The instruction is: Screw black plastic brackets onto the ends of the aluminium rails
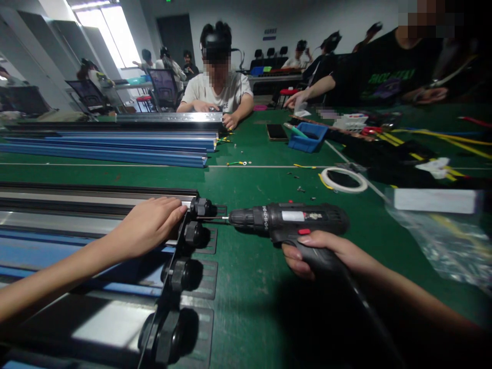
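Note:
My right hand (319, 251) is wrapped around the handle of a black cordless drill (295, 218) with a red button on its side. The drill points left, and its long thin bit (213, 219) reaches to the black end plate of a metal profile (61, 221), between two black cable glands (202, 206). Across the top of that profile, close to its end, lies my left hand (154, 225), holding it with the fingers bent over the far side. Larger black cable glands (169, 335) line the ends of the nearer profiles. The bit's very tip is hard to make out.
Blue profiles (115, 148) lie farther back, before a seated person (215, 87) handling a silver profile (169, 118). A blue bin (307, 137), phone (277, 132), white tape roll (344, 180), loose screws (301, 189) and plastic bag (442, 230) lie right. Another person's arm (315, 91) reaches in.

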